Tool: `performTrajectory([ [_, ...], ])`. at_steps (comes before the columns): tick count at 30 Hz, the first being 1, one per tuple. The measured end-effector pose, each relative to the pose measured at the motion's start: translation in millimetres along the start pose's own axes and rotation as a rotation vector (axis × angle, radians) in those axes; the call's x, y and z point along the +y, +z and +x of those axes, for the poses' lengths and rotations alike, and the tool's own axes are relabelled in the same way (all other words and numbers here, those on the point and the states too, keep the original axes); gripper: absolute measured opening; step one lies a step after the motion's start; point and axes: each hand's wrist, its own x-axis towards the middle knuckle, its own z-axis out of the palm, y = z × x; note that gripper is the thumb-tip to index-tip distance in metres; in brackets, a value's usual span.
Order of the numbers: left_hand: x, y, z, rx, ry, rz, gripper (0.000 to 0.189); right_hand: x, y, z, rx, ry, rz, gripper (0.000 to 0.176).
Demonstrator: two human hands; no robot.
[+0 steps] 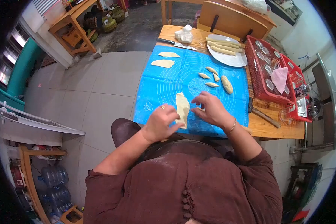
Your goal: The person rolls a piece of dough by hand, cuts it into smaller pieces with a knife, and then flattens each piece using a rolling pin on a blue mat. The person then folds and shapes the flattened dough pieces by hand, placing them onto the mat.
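A long flattened strip of dough [182,105] lies on a blue silicone mat [145,95], close to its front edge. At its lower left side, my left hand [161,121] has curled fingers and a thumb on the dough. My right hand [211,109] is just right of the strip, above the mat, fingers bent and apart. Whether something small lies under it is hard to see. Several small dough pieces [212,84] and a thicker dough lump [226,84] rest farther back on the mat. Two flat dough pieces [162,63] lie at the back left.
A white plate [237,59] of dough rolls, a knife [175,43] and a white plastic bag [184,35] are along the table's back. Red baskets [263,83] with jars and a pink cloth [279,79] stand right. A wooden-handled tool [265,115] lies beside the mat.
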Motion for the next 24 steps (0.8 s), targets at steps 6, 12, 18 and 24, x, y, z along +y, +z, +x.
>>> performTrajectory([
  [6,3.7,23.7,1.7,-0.196,0.148,-0.018,0.027,10.3,5.3,-26.7,0.041,0.094,0.075,0.021],
  [12,-5.9,35.6,5.7,-0.357,0.168,0.02,0.02,14.3,3.2,-43.1,0.072,0.132,0.094,0.022],
  [18,-0.8,36.3,5.3,-0.36,0.153,0.062,0.015,20.3,15.1,-52.0,0.105,0.052,0.103,0.021],
  [24,1.2,33.9,-3.4,-0.299,0.18,0.122,0.011,14.3,18.4,-52.6,0.058,0.099,0.134,0.022],
])
